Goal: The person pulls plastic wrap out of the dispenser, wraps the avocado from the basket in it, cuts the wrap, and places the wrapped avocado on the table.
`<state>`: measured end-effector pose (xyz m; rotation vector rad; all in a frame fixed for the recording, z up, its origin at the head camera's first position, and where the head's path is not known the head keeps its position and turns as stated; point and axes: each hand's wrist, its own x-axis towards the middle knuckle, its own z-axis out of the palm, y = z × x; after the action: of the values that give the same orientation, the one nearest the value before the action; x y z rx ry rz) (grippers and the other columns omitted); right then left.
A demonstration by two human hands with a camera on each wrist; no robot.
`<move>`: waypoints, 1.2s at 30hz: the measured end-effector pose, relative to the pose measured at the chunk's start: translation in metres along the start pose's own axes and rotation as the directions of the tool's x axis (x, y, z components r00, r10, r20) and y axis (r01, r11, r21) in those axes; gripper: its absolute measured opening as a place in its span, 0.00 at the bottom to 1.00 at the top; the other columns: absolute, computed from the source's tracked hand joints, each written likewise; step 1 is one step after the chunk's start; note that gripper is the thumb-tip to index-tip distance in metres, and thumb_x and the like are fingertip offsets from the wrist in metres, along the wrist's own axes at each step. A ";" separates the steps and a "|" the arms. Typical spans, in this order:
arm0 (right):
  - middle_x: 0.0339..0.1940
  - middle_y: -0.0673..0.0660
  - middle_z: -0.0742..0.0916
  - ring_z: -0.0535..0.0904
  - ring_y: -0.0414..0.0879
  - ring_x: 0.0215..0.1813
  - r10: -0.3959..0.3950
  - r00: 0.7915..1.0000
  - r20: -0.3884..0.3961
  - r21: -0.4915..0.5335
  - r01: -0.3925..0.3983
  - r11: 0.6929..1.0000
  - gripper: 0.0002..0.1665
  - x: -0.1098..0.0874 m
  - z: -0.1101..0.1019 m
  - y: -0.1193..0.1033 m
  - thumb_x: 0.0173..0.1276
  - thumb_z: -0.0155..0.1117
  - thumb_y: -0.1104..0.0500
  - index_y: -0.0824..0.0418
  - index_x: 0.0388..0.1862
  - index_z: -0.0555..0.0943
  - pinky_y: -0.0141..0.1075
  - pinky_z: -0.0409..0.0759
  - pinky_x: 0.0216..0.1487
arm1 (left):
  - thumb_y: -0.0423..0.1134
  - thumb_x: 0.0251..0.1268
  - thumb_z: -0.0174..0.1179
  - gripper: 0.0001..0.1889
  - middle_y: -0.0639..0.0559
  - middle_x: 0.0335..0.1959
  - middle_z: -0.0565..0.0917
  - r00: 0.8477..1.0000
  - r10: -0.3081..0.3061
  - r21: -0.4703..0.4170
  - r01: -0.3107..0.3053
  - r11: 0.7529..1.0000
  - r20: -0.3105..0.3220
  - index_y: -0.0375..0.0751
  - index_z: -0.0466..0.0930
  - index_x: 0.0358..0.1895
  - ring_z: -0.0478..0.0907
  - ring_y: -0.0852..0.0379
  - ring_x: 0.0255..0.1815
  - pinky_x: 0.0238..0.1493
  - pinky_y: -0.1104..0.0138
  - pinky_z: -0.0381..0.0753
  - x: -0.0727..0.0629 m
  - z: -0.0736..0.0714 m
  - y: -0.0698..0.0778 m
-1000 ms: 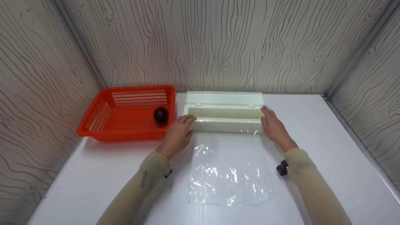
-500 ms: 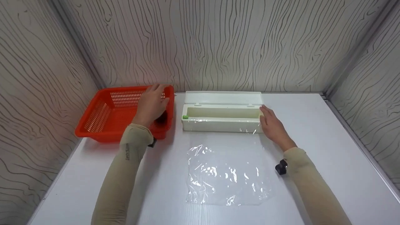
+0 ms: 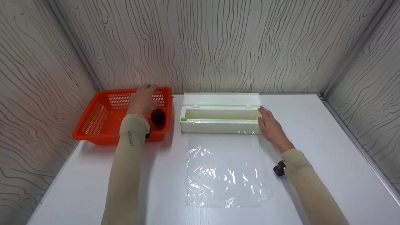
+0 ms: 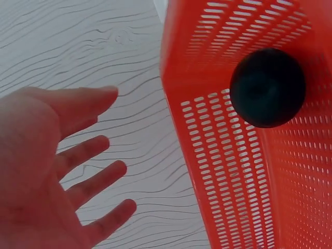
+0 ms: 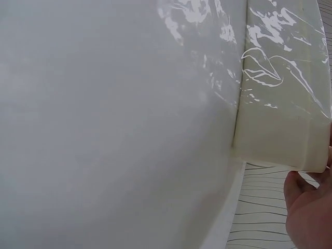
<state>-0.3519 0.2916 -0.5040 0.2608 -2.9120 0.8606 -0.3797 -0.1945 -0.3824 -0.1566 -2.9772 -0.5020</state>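
My left hand (image 3: 142,99) is over the red basket (image 3: 89,137), fingers spread and holding nothing. A dark, round, ball-like thing (image 3: 158,116) lies at the basket's right side, to the right of that hand; in the left wrist view the dark ball (image 4: 267,88) sits apart from the fingertips. At the right end of a white cling film dispenser (image 3: 218,127), my right hand (image 3: 272,128) holds its end wall, thumb (image 5: 294,188) against the outside. The dispenser's lid (image 3: 221,99) is tipped back. Clear cling film (image 3: 228,175) runs from its front edge over the table.
A green slider (image 3: 183,119) sits at the dispenser's left front corner. Wood-grain panels (image 3: 212,47) enclose the white table (image 3: 312,131) at the back and both sides. The basket stands left of the dispenser, near the back panel.
My left hand has left the dispenser's left end and moved left over the basket, uncovering the green slider. The right hand stays at the dispenser's right end.
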 end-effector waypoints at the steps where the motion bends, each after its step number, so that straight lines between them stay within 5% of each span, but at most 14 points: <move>1: 0.86 0.66 0.54 0.50 0.67 0.84 0.001 1.000 -0.003 -0.002 -0.001 1.000 0.34 0.000 0.000 0.000 0.87 0.31 0.51 0.65 0.84 0.51 0.58 0.50 0.83 | 0.39 0.72 0.64 0.34 0.39 0.79 0.64 1.000 -0.007 0.000 0.007 1.000 0.022 0.46 0.64 0.79 0.63 0.34 0.77 0.75 0.35 0.61 0.001 0.002 -0.001; 12: 0.86 0.66 0.54 0.49 0.66 0.85 0.014 1.000 -0.009 0.006 -0.014 1.000 0.34 0.000 0.001 0.002 0.87 0.31 0.52 0.65 0.84 0.51 0.57 0.49 0.83 | 0.34 0.67 0.69 0.39 0.39 0.80 0.62 0.979 -0.067 -0.033 0.075 0.997 0.192 0.48 0.63 0.80 0.63 0.33 0.77 0.73 0.35 0.66 0.003 0.013 -0.004; 26: 0.85 0.66 0.56 0.50 0.65 0.85 0.012 1.000 -0.028 0.031 -0.012 0.999 0.33 -0.002 0.003 0.000 0.87 0.33 0.53 0.65 0.84 0.52 0.57 0.49 0.84 | 0.34 0.63 0.70 0.37 0.41 0.76 0.68 0.978 -0.068 -0.063 0.082 0.995 0.197 0.45 0.68 0.77 0.68 0.37 0.73 0.74 0.38 0.68 0.012 0.022 0.007; 36: 0.86 0.65 0.56 0.50 0.65 0.85 0.020 0.999 -0.033 0.058 -0.018 0.998 0.33 -0.001 0.001 -0.004 0.87 0.33 0.52 0.65 0.84 0.53 0.56 0.49 0.84 | 0.34 0.65 0.70 0.39 0.43 0.77 0.69 0.943 -0.133 -0.198 0.200 0.960 0.304 0.48 0.64 0.79 0.68 0.40 0.72 0.74 0.38 0.67 0.018 0.025 -0.008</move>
<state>-0.3504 0.2883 -0.5030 0.2216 -2.8665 0.9437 -0.4010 -0.1917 -0.4063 0.0073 -3.2245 -0.9163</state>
